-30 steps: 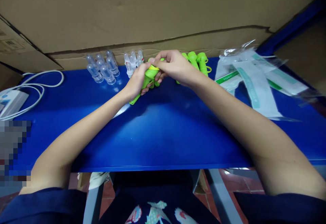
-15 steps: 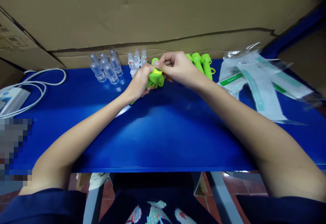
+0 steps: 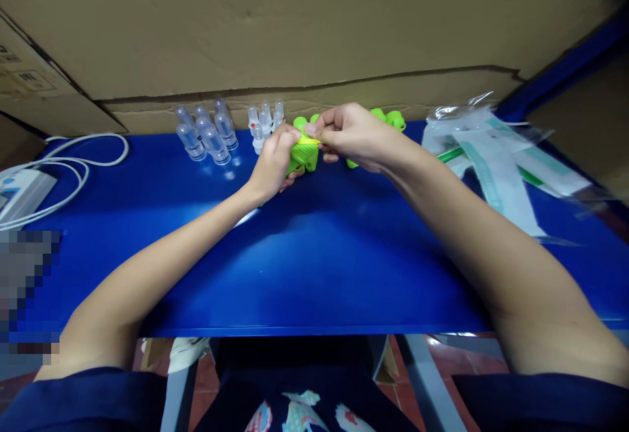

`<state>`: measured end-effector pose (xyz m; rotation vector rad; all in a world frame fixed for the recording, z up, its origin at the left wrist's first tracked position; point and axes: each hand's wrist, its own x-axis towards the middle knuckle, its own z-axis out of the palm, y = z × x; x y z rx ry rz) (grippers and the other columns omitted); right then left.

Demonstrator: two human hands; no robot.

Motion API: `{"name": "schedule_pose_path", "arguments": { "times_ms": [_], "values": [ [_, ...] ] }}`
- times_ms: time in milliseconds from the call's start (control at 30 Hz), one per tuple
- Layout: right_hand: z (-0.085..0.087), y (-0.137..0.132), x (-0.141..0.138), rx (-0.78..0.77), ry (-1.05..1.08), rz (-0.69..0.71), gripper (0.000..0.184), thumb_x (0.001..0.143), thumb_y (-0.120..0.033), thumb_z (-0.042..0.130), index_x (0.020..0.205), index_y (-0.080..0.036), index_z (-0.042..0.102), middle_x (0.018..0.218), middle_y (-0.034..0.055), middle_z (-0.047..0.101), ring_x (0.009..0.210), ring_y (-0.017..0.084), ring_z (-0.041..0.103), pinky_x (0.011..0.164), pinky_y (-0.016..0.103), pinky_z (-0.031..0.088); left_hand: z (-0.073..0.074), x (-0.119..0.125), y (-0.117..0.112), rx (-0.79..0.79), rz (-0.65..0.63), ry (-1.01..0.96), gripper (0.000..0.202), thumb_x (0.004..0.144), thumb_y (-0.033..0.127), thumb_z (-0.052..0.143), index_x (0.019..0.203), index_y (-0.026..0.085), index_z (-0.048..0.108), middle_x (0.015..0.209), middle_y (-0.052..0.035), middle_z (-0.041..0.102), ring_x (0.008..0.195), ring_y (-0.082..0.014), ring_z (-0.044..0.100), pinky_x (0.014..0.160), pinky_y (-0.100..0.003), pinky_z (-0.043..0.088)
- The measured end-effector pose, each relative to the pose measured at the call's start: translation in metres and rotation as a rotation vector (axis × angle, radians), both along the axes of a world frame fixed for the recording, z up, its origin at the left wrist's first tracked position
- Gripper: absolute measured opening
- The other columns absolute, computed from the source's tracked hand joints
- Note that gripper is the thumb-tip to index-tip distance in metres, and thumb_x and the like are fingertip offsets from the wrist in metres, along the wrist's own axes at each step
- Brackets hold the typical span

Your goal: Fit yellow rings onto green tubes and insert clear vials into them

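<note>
while left hand (image 3: 272, 163) clasps green part (image 3: 304, 155), right hand (image 3: 350, 136) pinches its top; perhaps yellow ring

Lime-green plastic piece (image 3: 303, 154), gripped, above table

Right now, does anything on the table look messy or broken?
Nothing looks spilled or broken. Only the plastic packets on the table look untidy, crossed at odd angles on the right. The clear vials stand upright. The left hand and right hand hold a green piece.
</note>
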<state>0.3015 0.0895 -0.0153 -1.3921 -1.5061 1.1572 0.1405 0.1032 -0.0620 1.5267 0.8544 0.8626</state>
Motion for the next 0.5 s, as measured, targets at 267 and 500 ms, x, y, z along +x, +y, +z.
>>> {"name": "schedule_pose_path", "arguments": {
  "times_ms": [267, 500],
  "values": [
    [0.006, -0.004, -0.006, -0.06, 0.05, 0.005, 0.04, 0.097, -0.024, 0.076, 0.067, -0.018, 0.05, 0.054, -0.0055, 0.042, 0.047, 0.003, 0.039, 0.045, 0.016, 0.038, 0.0, 0.002, -0.003, -0.017, 0.034, -0.057, 0.057, 0.101, 0.077, 0.03, 0.118, 0.025, 0.046, 0.053, 0.0084, 0.041, 0.036, -0.0072, 0.035, 0.042, -0.02, 0.024],
    [0.003, -0.007, -0.013, -0.041, 0.121, -0.034, 0.036, 0.099, -0.022, 0.072, 0.071, -0.02, 0.049, 0.057, -0.0056, 0.043, 0.048, 0.004, 0.038, 0.044, 0.016, 0.037, 0.003, 0.001, 0.001, -0.086, 0.057, -0.082, 0.053, 0.102, 0.072, 0.032, 0.117, 0.025, 0.051, 0.052, 0.007, 0.044, 0.036, -0.0102, 0.041, 0.042, -0.024, 0.032]
  ]
}}
